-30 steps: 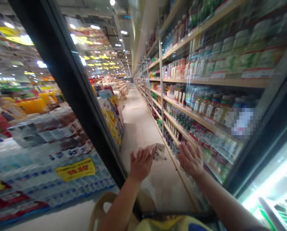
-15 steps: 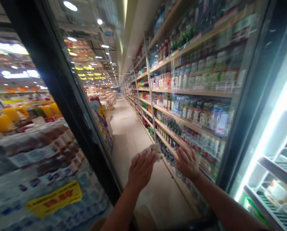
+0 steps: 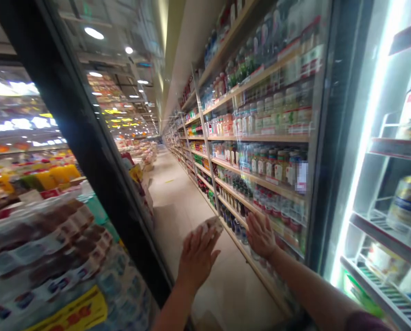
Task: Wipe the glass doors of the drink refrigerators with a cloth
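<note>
My left hand lies against the glass of a black-framed cooler door, its back toward me. Under its fingers it holds a crumpled light-coloured cloth, pressed to the pane; part of the cloth is hidden by the fingers. To its right, my right hand rests flat with fingers stretched, seemingly on the same glass, and holds nothing. Shelves of bottles show through the pane behind both hands.
Right of the door stands a lit cooler with wire shelves holding packaged goods. At the left are stacked shrink-wrapped drink packs with a yellow price sign. An aisle floor runs away beyond the glass.
My view has turned slightly right, showing more of the lit cooler. My left hand with the cloth has shifted a little down and left, its thumb now apart; my right hand stays flat.
</note>
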### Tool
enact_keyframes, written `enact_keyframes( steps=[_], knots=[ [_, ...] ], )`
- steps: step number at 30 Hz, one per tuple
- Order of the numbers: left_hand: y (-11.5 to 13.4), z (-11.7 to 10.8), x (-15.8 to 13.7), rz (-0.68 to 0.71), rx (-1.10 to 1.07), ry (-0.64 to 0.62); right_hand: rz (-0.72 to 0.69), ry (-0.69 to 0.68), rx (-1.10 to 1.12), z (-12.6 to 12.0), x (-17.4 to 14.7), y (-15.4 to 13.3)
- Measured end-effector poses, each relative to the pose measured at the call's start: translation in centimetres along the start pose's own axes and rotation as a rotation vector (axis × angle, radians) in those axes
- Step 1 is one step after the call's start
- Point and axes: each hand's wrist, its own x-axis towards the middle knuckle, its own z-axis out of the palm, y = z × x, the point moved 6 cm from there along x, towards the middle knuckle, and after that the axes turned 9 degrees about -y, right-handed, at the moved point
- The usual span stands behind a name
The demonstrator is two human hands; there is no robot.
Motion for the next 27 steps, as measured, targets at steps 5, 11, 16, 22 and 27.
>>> enact_keyframes(
  steps=[5,11,16,22,27],
  knots=[
    [-9.0,-6.4,6.5,-0.171,0.076,0.167,0.003,0.004,0.017,0.3,0.1,0.1],
    [-8.7,-7.4,8.4,-0.267,0.072,0.196,0.012,0.023,0.039,0.1,0.5,-0.1],
    [0.1,-0.9,3.1,0.085,0.000,0.007,-0.001,0.057,0.054,-0.4,0.8,-0.2],
    [-7.3,-6.4,10.7,-0.160,0.063,0.155,-0.007,0.057,0.066,-0.2,1.0,-0.1],
    [-5.3,-5.2,10.7,-0.310,0.044,0.204,-0.010,0.042,0.065,0.4,0.7,-0.1]
  ],
)
